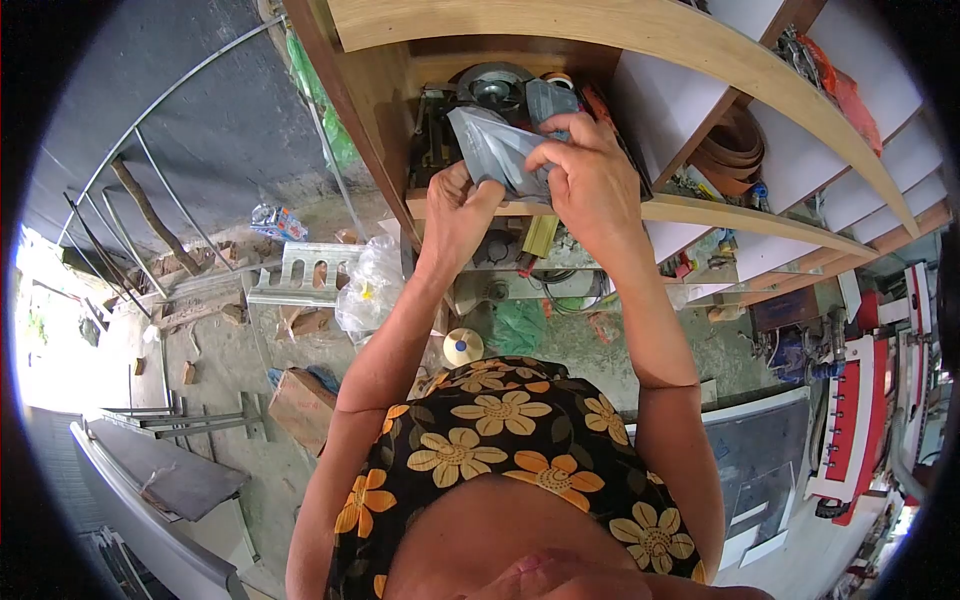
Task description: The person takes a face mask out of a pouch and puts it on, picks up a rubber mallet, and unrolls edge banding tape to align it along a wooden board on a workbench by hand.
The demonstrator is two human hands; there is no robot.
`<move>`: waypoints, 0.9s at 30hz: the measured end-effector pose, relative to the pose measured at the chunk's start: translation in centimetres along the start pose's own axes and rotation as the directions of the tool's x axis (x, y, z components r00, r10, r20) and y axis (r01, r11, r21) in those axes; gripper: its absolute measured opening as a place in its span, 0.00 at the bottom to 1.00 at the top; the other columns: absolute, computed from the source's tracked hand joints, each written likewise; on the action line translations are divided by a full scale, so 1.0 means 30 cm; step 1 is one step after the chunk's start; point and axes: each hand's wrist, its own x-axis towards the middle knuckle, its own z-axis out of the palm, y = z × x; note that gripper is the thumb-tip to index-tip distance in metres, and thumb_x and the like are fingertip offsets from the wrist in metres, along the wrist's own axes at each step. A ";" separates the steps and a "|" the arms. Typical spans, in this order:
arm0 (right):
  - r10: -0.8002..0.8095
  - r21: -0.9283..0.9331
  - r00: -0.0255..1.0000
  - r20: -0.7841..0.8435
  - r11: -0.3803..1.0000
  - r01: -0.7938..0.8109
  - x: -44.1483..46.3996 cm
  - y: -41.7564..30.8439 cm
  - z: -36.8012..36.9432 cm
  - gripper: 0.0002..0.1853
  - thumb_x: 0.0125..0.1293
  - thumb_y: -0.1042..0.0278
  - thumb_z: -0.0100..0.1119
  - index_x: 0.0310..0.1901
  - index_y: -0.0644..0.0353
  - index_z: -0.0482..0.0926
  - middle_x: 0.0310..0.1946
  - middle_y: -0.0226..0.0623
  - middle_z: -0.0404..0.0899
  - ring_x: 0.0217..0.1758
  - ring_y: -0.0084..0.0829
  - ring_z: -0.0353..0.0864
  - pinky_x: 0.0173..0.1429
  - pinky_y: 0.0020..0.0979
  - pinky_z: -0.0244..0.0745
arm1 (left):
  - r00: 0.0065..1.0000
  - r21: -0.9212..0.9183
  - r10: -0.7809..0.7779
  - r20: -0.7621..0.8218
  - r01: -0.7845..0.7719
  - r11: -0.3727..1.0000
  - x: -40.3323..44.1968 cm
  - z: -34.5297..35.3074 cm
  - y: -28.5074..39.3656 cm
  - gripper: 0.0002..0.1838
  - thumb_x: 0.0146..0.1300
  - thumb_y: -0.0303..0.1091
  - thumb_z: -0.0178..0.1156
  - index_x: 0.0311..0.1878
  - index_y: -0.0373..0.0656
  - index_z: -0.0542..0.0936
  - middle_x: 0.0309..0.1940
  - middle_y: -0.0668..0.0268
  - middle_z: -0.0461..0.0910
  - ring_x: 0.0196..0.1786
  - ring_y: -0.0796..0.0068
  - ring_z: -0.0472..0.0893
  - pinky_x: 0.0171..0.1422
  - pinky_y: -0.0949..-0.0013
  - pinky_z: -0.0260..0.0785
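A crumpled grey plastic bag (492,148) is held up in front of an open wooden shelf compartment. My left hand (460,212) is closed on the bag's lower left edge, with the thumb pressed against it. At the bag's right side my right hand (590,180) has its fingers bent over the plastic, gripping it. What the bag contains, if anything, cannot be made out. Just behind it, in the compartment, are a dark round metal part (495,86) and a small grey piece (550,98) close to my right fingertips.
The wooden shelf unit (700,215) curves to the right, with a rolled brown strip (728,150) in one compartment. Below are a clear plastic bag (368,290), a yellowish round spool (463,347) and a cardboard box (302,408). A red and white machine (855,430) stands at right.
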 end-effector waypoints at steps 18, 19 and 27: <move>0.121 -0.064 0.975 0.187 0.992 -0.111 0.027 0.004 -0.004 0.11 0.50 0.57 0.64 0.31 0.53 0.84 0.45 0.35 0.76 0.52 0.42 0.72 0.55 0.43 0.67 | 1.000 -0.018 0.004 -0.008 -0.004 1.000 0.004 0.034 0.025 0.07 0.51 0.23 0.49 0.30 0.37 0.78 0.18 0.82 0.65 0.22 0.93 0.60 0.25 0.82 0.52; 0.123 -0.062 0.972 0.200 0.992 -0.113 0.029 0.004 -0.005 0.10 0.50 0.57 0.64 0.31 0.53 0.84 0.45 0.35 0.76 0.52 0.41 0.72 0.55 0.43 0.67 | 1.000 -0.015 0.008 -0.010 -0.008 1.000 0.005 0.034 0.020 0.08 0.51 0.23 0.49 0.30 0.37 0.78 0.18 0.81 0.65 0.22 0.93 0.60 0.25 0.82 0.52; 0.163 -0.018 0.956 0.243 0.986 -0.164 0.040 0.030 -0.016 0.07 0.52 0.63 0.62 0.32 0.54 0.83 0.43 0.34 0.77 0.47 0.41 0.75 0.51 0.36 0.70 | 1.000 -0.035 0.024 -0.004 -0.024 0.999 0.012 0.041 0.005 0.09 0.51 0.24 0.49 0.31 0.37 0.79 0.18 0.80 0.66 0.22 0.92 0.60 0.24 0.81 0.52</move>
